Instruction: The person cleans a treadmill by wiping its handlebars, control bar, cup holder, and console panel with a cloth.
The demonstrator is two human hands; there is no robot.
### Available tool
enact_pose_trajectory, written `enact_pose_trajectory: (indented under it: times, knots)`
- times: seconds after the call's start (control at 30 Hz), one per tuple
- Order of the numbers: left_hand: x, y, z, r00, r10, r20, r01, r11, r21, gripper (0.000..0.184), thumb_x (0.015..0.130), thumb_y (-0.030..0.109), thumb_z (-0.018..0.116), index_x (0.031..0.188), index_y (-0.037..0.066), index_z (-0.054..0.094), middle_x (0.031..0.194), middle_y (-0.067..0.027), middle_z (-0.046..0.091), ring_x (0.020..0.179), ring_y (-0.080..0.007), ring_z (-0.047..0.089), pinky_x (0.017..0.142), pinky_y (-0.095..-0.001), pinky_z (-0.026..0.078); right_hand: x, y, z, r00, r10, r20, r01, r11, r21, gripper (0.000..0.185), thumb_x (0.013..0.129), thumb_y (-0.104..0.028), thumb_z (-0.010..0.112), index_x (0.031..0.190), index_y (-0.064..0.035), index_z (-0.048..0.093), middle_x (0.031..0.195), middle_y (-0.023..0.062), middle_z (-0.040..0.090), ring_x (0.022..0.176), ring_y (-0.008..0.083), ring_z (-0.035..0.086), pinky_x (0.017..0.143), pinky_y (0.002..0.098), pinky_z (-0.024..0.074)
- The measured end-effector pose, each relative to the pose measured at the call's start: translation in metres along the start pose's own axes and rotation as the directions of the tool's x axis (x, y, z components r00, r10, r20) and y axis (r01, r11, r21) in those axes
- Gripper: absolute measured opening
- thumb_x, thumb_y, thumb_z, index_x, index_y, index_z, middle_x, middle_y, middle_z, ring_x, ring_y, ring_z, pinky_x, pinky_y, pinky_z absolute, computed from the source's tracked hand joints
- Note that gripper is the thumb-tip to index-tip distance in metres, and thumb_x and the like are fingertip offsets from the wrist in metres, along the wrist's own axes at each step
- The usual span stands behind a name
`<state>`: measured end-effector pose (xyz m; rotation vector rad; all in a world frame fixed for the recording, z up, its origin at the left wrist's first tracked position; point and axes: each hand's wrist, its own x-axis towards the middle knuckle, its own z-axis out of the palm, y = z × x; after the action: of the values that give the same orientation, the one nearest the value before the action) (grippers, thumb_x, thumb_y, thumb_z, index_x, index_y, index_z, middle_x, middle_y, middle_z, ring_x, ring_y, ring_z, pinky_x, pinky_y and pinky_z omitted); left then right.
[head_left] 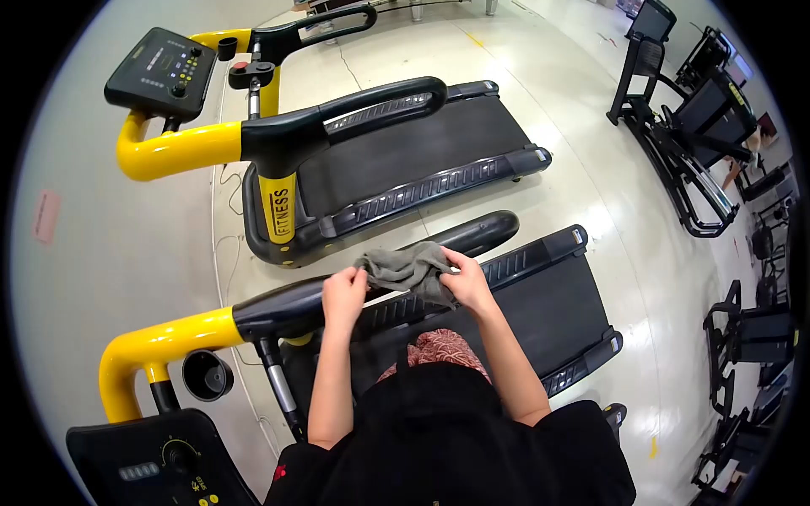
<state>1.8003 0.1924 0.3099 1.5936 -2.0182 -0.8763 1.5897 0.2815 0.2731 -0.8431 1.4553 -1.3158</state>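
Observation:
A crumpled grey-green cloth (409, 268) is stretched between my two hands, above the black handrail (291, 308) of the treadmill I stand on. My left hand (344, 295) pinches its left end, fingers closed. At the other end, my right hand (464, 278) grips the cloth with thumb and fingers, and a loose fold hangs down beside it. Part of the handrail is hidden behind the cloth and my left hand. Whether the cloth touches the rail I cannot tell.
A second yellow and black treadmill (405, 160) stands just beyond. Near me are a yellow frame bar (169, 341), a black cup holder (207, 375) and a control console (160, 460). Black exercise machines (675, 126) line the right side. Cables (232, 253) run along the left wall.

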Motion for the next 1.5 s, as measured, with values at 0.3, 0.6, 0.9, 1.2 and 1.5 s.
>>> enact_pose_trajectory:
  times: [0.3, 0.6, 0.9, 1.2, 1.5]
  knots:
    - [-0.013, -0.038, -0.056, 0.979, -0.188, 0.081, 0.196, 0.751, -0.631, 0.021, 0.090, 0.016, 0.052, 0.081, 0.001, 0.063, 0.071, -0.0044, 0.063, 0.056, -0.0082, 0.055, 0.050, -0.0203, 0.044, 0.010, -0.008, 0.027, 0.937, -0.275, -0.214, 0.219, 0.943, -0.252, 0.035, 0.075, -0.004, 0.050, 0.108, 0.0027, 0.060, 0.101, 0.0154, 0.065, 0.098, 0.0224, 0.061, 0.087, 0.0300, 0.0448]
    - [0.012, -0.026, 0.025, 0.956, 0.258, 0.142, -0.277, 0.950, 0.142, 0.047, 0.079, 0.014, 0.056, 0.124, 0.006, 0.047, 0.123, -0.0131, 0.053, 0.117, -0.0284, 0.048, 0.100, -0.0481, 0.034, 0.050, 0.016, 0.038, 0.965, -0.259, -0.034, 0.212, 0.853, -0.476, 0.042, 0.072, -0.003, 0.055, 0.114, -0.0031, 0.057, 0.112, 0.0182, 0.059, 0.106, 0.0324, 0.056, 0.092, 0.0363, 0.0433]
    - [0.036, 0.062, 0.057, 0.866, -0.002, 0.501, -0.236, 0.880, 0.412, 0.062, 0.067, 0.036, 0.066, 0.120, 0.008, 0.051, 0.121, -0.0113, 0.056, 0.117, -0.0284, 0.050, 0.105, -0.0617, 0.018, 0.043, -0.015, 0.015, 0.950, -0.197, 0.242, 0.309, 0.491, -0.815, 0.033, 0.068, -0.015, 0.067, 0.101, -0.0093, 0.061, 0.114, 0.0131, 0.054, 0.100, 0.0359, 0.054, 0.082, 0.0436, 0.0496]
    - [0.062, 0.100, 0.157, 0.840, 0.195, 0.507, -0.410, 0.840, 0.356, 0.077, 0.063, 0.023, 0.073, 0.130, 0.003, 0.041, 0.127, -0.0171, 0.049, 0.110, -0.0339, 0.053, 0.092, -0.0430, 0.043, 0.072, -0.040, -0.093, 0.966, 0.043, 0.254, 0.202, 0.483, -0.852, 0.035, 0.069, -0.018, 0.058, 0.103, -0.0111, 0.065, 0.120, 0.0091, 0.056, 0.109, 0.0305, 0.049, 0.089, 0.0481, 0.0331]
    - [0.067, 0.101, 0.180, 0.837, 0.326, 0.439, -0.436, 0.883, 0.176, 0.101, 0.058, 0.028, 0.082, 0.140, 0.009, 0.026, 0.141, -0.0187, 0.033, 0.120, -0.0360, 0.045, 0.100, -0.0455, 0.036, 0.106, -0.012, -0.156, 0.965, -0.220, 0.140, 0.261, 0.790, -0.554, 0.036, 0.071, -0.004, 0.051, 0.106, -0.0025, 0.061, 0.101, 0.0167, 0.064, 0.095, 0.0309, 0.060, 0.082, 0.0358, 0.0481]
